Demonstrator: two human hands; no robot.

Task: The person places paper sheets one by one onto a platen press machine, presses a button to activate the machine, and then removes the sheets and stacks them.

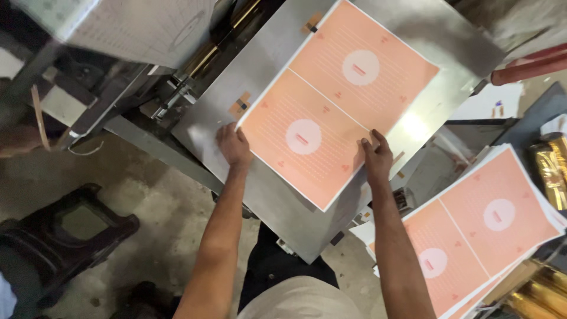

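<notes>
A large orange printed sheet (339, 97) with two white circles lies flat on a tilted metal plate (277, 195). My left hand (233, 145) rests at the sheet's near left edge, fingers touching the paper and the plate. On the sheet's near right edge sits my right hand (377, 156), its fingers pressing down on the paper. Neither hand grips anything.
A stack of the same orange sheets (478, 236) lies at the right. Gold foil rolls (552, 168) sit at the far right. Machine parts and another metal plate (136, 29) are at upper left. A dark plastic stool (65, 236) stands on the concrete floor, lower left.
</notes>
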